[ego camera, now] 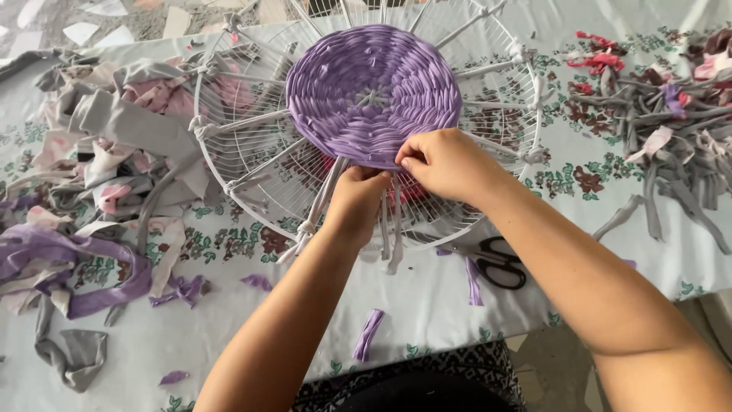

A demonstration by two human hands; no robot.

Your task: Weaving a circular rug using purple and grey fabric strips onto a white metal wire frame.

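Observation:
A round white wire fan guard (229,164) lies on the table, with grey cloth strips tied across it as spokes. A purple woven disc (374,91) of cloth strips fills its centre. My right hand (442,164) pinches the near edge of the purple weave. Just left of it, my left hand (357,200) is closed around the grey spoke strips at the disc's near edge. Whether either hand also holds a loose purple strip is hidden by the fingers.
A floral tablecloth (229,244) covers the table. Black scissors (499,263) lie near my right forearm. Heaps of cut cloth strips sit at the left (99,152) and right (671,114). Short purple scraps (368,334) lie near the front edge.

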